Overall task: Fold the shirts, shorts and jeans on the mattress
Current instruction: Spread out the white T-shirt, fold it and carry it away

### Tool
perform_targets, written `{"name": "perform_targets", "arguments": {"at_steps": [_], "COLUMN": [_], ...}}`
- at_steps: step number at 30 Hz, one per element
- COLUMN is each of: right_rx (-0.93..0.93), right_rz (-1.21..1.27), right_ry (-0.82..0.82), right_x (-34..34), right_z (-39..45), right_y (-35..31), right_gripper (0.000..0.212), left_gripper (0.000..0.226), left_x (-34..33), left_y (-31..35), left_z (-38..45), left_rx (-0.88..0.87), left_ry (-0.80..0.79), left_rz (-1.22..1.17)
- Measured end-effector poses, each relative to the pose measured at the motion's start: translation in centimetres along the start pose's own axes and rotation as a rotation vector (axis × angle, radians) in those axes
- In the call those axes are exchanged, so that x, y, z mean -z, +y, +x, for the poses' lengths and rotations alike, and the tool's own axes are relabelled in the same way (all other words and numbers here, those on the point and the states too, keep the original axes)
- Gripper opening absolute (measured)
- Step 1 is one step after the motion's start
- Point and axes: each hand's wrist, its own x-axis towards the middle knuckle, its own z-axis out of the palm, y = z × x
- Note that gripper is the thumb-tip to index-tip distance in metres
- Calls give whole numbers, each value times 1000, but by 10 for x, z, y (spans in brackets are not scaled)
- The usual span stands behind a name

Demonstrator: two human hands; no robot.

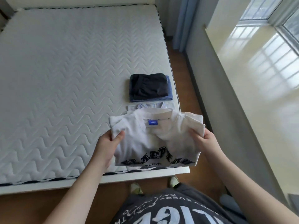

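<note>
both hands hold the folded white t-shirt [155,141] above the mattress's [64,78] near right corner: left hand [108,144] pinches its left edge, right hand [205,141] its right. the striped shirt [145,106] lies just beyond, underneath.

Dark grey T-shirt [174,209] with white and pale blue print, "EVERY DAY" lettering plus a small outlined cartoon figure. Both forearms bare, no sleeves showing. 2 pale green slippers [136,188] down below.
</note>
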Motion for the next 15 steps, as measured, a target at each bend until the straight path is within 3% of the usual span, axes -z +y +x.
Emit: {"name": "perform_targets", "arguments": {"at_steps": [9,15], "right_rx": [-66,-83], "right_rz": [-13,-19], "right_ry": [72,15], "right_x": [-14,0], "right_z": [-1,16], "right_y": [14,30], "right_gripper": [20,23], "left_gripper": [11,13], "left_x": [9,-9], "left_y": [-6,-19], "left_z": [34,45], "left_rx": [59,103], "left_ry": [-80,-69], "left_rz": [-19,-5]}}
